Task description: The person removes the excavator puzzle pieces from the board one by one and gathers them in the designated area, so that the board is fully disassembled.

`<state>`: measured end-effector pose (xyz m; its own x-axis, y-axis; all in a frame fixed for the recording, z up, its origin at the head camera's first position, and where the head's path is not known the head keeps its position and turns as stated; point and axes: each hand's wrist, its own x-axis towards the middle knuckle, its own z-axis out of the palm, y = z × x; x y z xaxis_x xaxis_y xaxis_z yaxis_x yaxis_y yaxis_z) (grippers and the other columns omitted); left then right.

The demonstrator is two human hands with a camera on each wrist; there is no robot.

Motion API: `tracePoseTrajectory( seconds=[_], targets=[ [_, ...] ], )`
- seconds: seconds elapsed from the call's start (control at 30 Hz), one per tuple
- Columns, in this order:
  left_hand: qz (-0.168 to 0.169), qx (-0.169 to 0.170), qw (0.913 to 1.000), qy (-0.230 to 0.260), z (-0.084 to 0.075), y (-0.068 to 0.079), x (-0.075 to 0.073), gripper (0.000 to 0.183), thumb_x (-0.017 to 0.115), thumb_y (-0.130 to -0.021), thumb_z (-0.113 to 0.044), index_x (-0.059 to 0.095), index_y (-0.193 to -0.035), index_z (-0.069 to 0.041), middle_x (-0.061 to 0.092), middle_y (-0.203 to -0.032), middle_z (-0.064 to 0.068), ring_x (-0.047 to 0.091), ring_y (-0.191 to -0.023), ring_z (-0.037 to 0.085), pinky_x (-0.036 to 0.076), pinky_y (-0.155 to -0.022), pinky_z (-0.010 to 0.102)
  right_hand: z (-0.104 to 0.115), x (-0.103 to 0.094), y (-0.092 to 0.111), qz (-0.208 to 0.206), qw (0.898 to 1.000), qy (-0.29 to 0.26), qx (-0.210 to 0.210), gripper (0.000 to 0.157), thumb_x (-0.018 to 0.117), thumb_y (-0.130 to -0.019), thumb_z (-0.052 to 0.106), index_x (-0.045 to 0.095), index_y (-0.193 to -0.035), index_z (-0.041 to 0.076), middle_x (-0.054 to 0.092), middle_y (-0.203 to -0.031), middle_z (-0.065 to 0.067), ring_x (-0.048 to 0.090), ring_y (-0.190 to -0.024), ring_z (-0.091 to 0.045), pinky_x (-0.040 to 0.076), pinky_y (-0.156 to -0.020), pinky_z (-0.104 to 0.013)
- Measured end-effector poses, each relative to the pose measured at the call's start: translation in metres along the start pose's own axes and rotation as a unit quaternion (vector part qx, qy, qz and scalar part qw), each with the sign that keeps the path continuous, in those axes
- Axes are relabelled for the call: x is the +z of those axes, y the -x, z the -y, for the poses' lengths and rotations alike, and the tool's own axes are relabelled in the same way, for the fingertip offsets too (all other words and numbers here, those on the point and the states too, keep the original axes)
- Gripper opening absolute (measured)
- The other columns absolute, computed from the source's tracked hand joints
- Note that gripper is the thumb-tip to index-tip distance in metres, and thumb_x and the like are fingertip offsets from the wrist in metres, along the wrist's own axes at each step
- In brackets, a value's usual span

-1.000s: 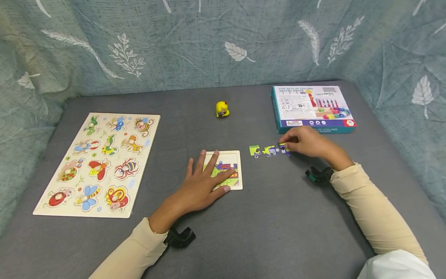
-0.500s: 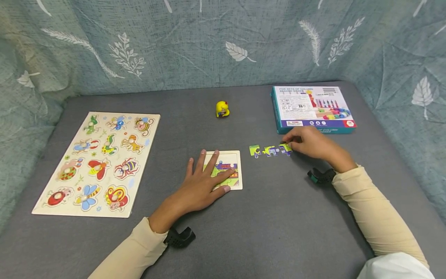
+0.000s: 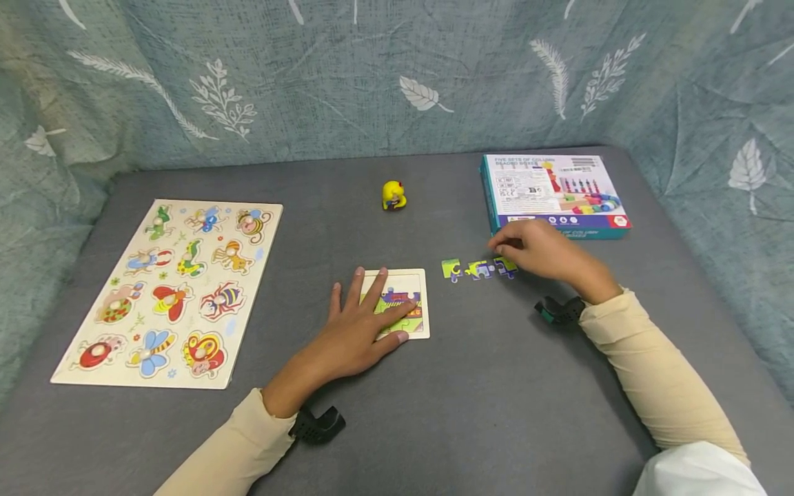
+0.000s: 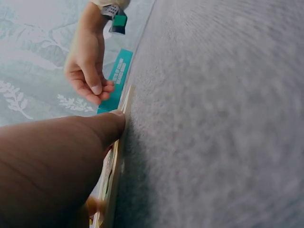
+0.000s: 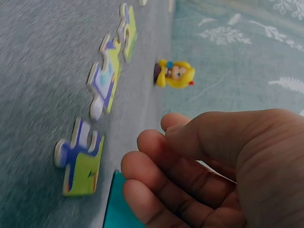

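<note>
My left hand (image 3: 346, 339) lies spread over a small square jigsaw puzzle (image 3: 425, 303) in a pale frame, its fingers covering part of a purple vehicle picture. In the left wrist view, the thumb rests along the frame edge (image 4: 114, 166). My right hand (image 3: 548, 253) hovers above the right end of a row of three loose puzzle pieces, fingers loosely bent and holding nothing. Of these green and purple pieces, the right one (image 5: 83, 161) lies nearest that hand. The middle piece (image 3: 480, 269) and the left piece (image 3: 451, 267) lie beside it, slightly apart.
A pegged insect board (image 3: 207, 258) lies at the left of the grey table. The yellow-haired figurine (image 3: 393, 195) stands at the back middle. Behind the right hand is a teal and white bead-set box (image 3: 552, 193). A leaf-print curtain (image 3: 347, 76) hangs along the back.
My right hand has let go of the right puzzle piece and lifted off it, now hovering above. The piece lies flat in the row. My left hand stays on the jigsaw puzzle.
</note>
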<state>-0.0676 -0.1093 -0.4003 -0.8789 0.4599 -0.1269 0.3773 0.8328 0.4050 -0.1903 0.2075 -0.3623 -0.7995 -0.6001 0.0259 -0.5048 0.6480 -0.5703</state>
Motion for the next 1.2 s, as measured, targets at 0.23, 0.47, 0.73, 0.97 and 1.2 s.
tracePoseTrajectory(
  seconds=[0.23,0.47,0.73,0.97,1.2],
  targets=[
    [0.014,0.013,0.9995,0.026,0.0,0.0,-0.004,0.05,0.056,-0.098,-0.041,0.046,-0.146,-0.034,0.002,-0.162,0.014,-0.014,-0.144,0.04,-0.005,-0.106,0.067,0.007,0.003,-0.005,0.003,1.0,-0.008,0.005,0.017,0.06,-0.094,0.001,0.074,-0.103,-0.001,0.07,-0.095,-0.009,0.058,-0.077,-0.016,0.048,-0.069,-0.036],
    [0.004,0.027,0.9985,0.047,0.008,0.002,-0.007,0.046,0.06,-0.098,-0.032,0.051,-0.143,-0.03,0.0,-0.16,0.021,-0.009,-0.145,0.04,-0.002,-0.109,0.064,0.014,0.007,-0.012,0.003,1.0,-0.016,-0.001,0.018,0.058,-0.096,0.005,0.074,-0.105,0.0,0.07,-0.097,-0.008,0.057,-0.076,-0.015,0.047,-0.068,-0.035],
    [-0.007,0.027,0.9988,0.041,0.016,0.006,-0.011,0.053,0.062,-0.097,-0.032,0.046,-0.147,-0.028,0.001,-0.159,0.025,-0.008,-0.144,0.044,0.004,-0.109,0.065,0.023,0.014,-0.021,0.019,0.999,-0.03,-0.013,0.018,0.06,-0.096,0.007,0.074,-0.107,0.002,0.07,-0.102,-0.008,0.06,-0.079,-0.015,0.048,-0.07,-0.035],
    [0.002,0.012,0.9992,0.038,0.021,0.007,-0.012,0.056,0.06,-0.097,-0.036,0.042,-0.149,-0.028,-0.003,-0.158,0.027,-0.011,-0.143,0.044,-0.001,-0.108,0.065,0.034,0.024,-0.03,0.041,0.998,-0.047,-0.031,0.019,0.061,-0.097,0.01,0.073,-0.109,0.002,0.07,-0.103,-0.007,0.064,-0.086,-0.015,0.051,-0.074,-0.036],
    [0.012,-0.015,0.9985,0.052,0.023,0.009,-0.011,0.066,0.055,-0.098,-0.043,0.028,-0.155,-0.023,-0.009,-0.158,0.025,-0.016,-0.143,0.041,-0.007,-0.108,0.063,0.042,0.032,-0.038,0.051,0.995,-0.054,-0.061,0.019,0.061,-0.096,0.01,0.073,-0.109,0.002,0.071,-0.103,-0.007,0.064,-0.082,-0.012,0.052,-0.074,-0.035]
  ],
)
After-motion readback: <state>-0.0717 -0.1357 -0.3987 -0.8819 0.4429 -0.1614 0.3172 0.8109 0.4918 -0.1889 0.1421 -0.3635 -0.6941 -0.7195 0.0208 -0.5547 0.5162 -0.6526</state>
